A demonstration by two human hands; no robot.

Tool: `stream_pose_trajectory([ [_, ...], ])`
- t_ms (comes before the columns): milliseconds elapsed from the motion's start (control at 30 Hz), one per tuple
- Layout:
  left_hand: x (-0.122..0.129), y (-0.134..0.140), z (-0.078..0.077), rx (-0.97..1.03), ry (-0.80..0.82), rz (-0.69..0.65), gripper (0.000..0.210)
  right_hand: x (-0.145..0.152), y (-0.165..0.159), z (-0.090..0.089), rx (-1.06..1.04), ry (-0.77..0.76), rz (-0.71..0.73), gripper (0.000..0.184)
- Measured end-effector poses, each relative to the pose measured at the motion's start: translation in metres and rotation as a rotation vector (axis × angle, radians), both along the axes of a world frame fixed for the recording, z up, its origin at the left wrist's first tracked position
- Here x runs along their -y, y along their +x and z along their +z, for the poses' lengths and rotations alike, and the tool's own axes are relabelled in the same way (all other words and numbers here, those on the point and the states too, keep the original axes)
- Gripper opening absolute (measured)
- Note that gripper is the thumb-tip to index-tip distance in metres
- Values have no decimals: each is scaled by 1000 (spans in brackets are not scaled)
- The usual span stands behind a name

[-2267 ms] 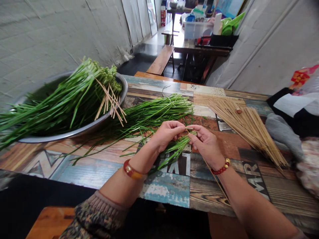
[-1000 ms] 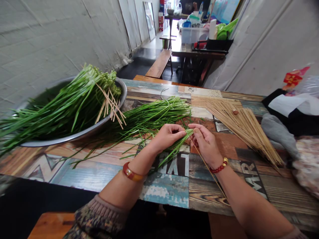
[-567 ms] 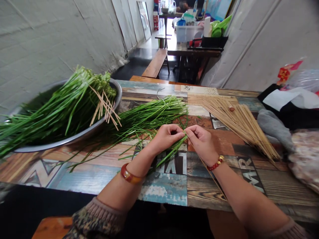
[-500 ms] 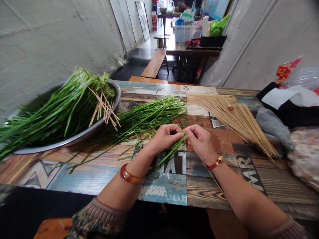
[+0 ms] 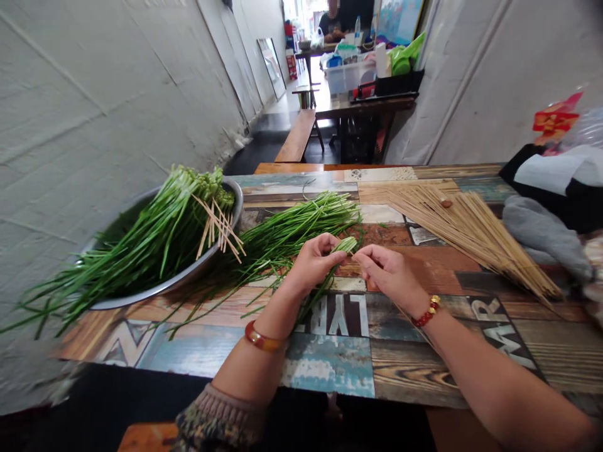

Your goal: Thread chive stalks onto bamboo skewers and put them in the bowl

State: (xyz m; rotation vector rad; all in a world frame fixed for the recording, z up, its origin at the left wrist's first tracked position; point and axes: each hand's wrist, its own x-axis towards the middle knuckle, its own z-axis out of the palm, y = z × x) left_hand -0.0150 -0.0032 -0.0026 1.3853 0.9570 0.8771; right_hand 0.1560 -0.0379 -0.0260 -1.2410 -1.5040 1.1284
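My left hand (image 5: 315,262) is closed around a small bunch of green chives (image 5: 347,245), their pale cut ends poking out past the thumb and leaves trailing below. Beside those ends, my right hand (image 5: 389,273) pinches a thin bamboo skewer (image 5: 405,315), whose shaft runs back under the wrist. The skewer's tip is too fine to tell whether it pierces the stems. Just beyond my hands lies a pile of loose chives (image 5: 306,216). A metal basin (image 5: 164,291) at the left holds chive bundles (image 5: 164,216), with several skewer ends (image 5: 219,229) sticking out.
Loose bamboo skewers (image 5: 490,232) fan out on the patterned table (image 5: 330,370) at the right, with a small brown piece (image 5: 445,202) on top. Grey cloth (image 5: 541,226) and bags sit at the right edge. Farther back are a bench (image 5: 296,135), another table and a seated person.
My right hand has drawn slightly away to the right from the bunch, and the pale stem ends now show above my left hand. The view has shifted a little.
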Motion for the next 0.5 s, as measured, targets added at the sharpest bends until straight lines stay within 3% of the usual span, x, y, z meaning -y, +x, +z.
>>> stream_pose_trajectory([
  [233, 0, 0, 2, -12, -47, -45, 25, 2, -6, -4, 141, 82, -69, 22],
  [500, 1, 0, 0, -87, -47, -63, 33, 4, -10, -5, 165, 104, -77, 21],
])
